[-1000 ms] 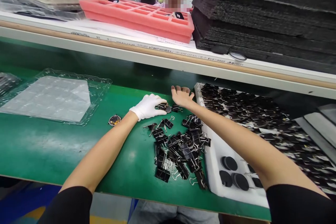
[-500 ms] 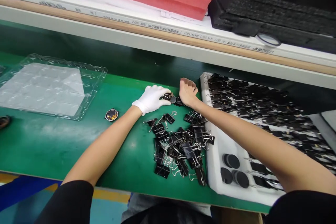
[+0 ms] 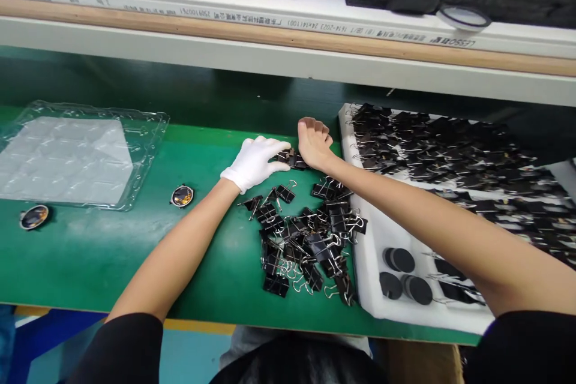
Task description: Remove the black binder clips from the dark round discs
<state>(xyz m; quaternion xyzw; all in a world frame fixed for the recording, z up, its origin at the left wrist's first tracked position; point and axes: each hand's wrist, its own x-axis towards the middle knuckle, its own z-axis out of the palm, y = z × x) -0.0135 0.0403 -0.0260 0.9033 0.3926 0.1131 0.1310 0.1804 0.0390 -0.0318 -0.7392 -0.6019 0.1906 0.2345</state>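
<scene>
My left hand (image 3: 252, 162), in a white glove, has its thumb and fingers closed around a small clamped piece with black binder clips (image 3: 293, 158) on it. Against the right end of that piece rests my bare right hand (image 3: 315, 145), its fingers curled in; whatever they grip is hidden. Nearer to me on the green bench lies a loose heap of black binder clips (image 3: 320, 246) with silver wire handles. To the left of my left forearm sits a round watch-like part (image 3: 182, 195) with a dark and orange face.
A white foam tray (image 3: 369, 306) stands at the right, holding rows of clipped parts and several black discs (image 3: 418, 290). On the left are a clear plastic tray (image 3: 67, 156) and a second watch-like part (image 3: 34, 216). A shelf edge (image 3: 270, 66) crosses above the bench.
The view has shifted slightly, bringing the left watch-like part fully into sight. A grey disc seen between the clips earlier no longer shows there; both hands stay together at the clamped piece.
</scene>
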